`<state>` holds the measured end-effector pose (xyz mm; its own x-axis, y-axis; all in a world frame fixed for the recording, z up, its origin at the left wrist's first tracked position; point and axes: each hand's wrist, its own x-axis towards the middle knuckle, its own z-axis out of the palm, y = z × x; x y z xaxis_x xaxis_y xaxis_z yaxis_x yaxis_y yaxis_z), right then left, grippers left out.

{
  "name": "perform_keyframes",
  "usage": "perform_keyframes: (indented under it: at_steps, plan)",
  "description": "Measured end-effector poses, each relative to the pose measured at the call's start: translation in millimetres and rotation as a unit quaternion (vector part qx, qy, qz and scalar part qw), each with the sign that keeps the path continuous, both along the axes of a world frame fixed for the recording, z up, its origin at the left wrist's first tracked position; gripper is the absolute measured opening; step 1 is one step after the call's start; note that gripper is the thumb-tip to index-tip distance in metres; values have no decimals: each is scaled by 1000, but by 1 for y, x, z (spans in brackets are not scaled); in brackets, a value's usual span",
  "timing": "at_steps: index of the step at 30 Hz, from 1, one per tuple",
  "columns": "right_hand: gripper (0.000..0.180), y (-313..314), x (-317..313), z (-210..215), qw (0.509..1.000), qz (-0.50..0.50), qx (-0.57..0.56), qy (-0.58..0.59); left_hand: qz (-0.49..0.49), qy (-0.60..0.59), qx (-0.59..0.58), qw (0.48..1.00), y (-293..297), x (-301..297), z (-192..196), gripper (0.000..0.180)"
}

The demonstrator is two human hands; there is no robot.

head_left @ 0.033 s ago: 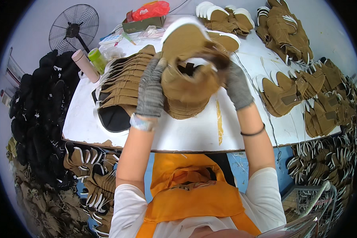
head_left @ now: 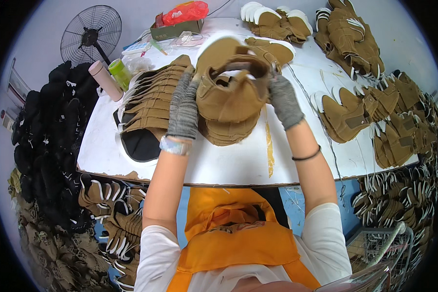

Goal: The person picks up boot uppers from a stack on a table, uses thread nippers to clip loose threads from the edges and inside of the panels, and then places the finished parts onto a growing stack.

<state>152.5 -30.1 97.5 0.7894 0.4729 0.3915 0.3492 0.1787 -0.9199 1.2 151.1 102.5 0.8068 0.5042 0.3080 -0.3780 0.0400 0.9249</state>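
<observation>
I take twelve o'clock as away from the wearer, with the upper (head_left: 228,104) at the centre of my dial, over the worktop (head_left: 219,168). It is grasped from both sides: the left grip (head_left: 182,107) lies along its nine o'clock flank, fingers nearly straight, and the right grip (head_left: 284,100) has its fingertips on the three o'clock edge; the thumbs are hidden from me. That two-sided hold, I judge, spreads the soft collar, whose round opening faces up toward me. At six, a stack (head_left: 231,135) of similar pieces shows; I cannot tell whether the upper touches it. At nine, beside the left grip, a row (head_left: 151,104) of uppers lies overlapped, probably for order and easy counting. Another pile (head_left: 345,117) sits between three and four, well apart, which leaves the right arm room. The pink bottle (head_left: 104,80) and green cup (head_left: 119,73) stand at ten, likely to be out of the arms' way, and the fan (head_left: 89,36) beyond them seems placed to blow across the worktop.
</observation>
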Motion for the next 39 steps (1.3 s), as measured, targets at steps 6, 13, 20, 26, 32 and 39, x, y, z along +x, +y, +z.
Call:
perform_keyframes:
  at_steps: [6, 13, 20, 26, 32, 39]
  plan:
    - [45, 28, 51, -73, 970, -102, -204, -79, 125, 151, 184, 963, 25, 16, -69, 37]
    - [31, 8, 32, -90, 945, -154, -254, -136, 79, 145, 50, 985, 22, 30, -99, 39]
    - [32, 8, 57, -98, 962, -119, -243, -42, -4, 104, -212, 972, -1, 14, -79, 49]
    - [34, -1, 147, -95, 856, -406, -264, -183, 241, -25, 375, 895, -65, -3, -16, 73]
    - [32, 4, 178, -88, 885, -337, -311, -79, 227, 86, 570, 785, -70, 21, -4, 79]
    - [21, -57, 138, -23, 895, -404, 17, -191, 174, 14, 494, 852, -54, 14, -12, 72]
